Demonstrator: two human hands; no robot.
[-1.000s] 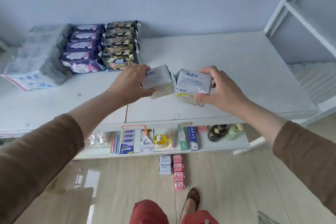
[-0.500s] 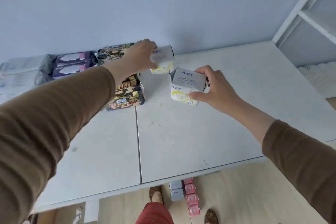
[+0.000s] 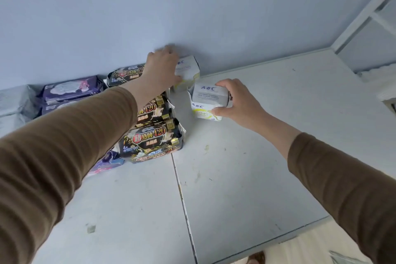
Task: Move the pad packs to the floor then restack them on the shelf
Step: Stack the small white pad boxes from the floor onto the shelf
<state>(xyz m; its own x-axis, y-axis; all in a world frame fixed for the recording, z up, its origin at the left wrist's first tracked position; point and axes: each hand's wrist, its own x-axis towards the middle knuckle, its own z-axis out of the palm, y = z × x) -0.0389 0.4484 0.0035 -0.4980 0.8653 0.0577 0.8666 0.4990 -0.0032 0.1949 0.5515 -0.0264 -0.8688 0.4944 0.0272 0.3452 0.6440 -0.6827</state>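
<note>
Now both hands are busy on the white shelf board point(image 3: 246, 178), in the restacking part of the task. The left hand point(image 3: 162, 68) grips 1 small white pad pack with blue "ABC" letters point(image 3: 188, 68) from above and holds it at the back of the board, close to the pale blue wall point(image 3: 192, 6); whether the pack touches the wall cannot be told. The right hand point(image 3: 237, 100) pinches a second white "ABC" pad pack with a yellow-green mark point(image 3: 207, 100) — thumb on the front face, fingers curled over the far side. This pack is just in front of the first one, and it is hard to say if it already rests on the board or is a little above it.

To the left stands a stack of black pad packs with gold "420" print point(image 3: 152, 137), and further left lie purple pad packs point(image 3: 70, 88), partly hidden by the brown left sleeve point(image 3: 64, 150).

The white packs look light and soft: thin plastic film over a padded filling, with folded ends. Such a pack will probably give a little under the fingers and the film can be slippery, so the flat broad faces seem a better place to hold than the loose folded ends. Nothing here looks fragile — the main risk is probably that a light pack tips over or slides when it is released.
</note>
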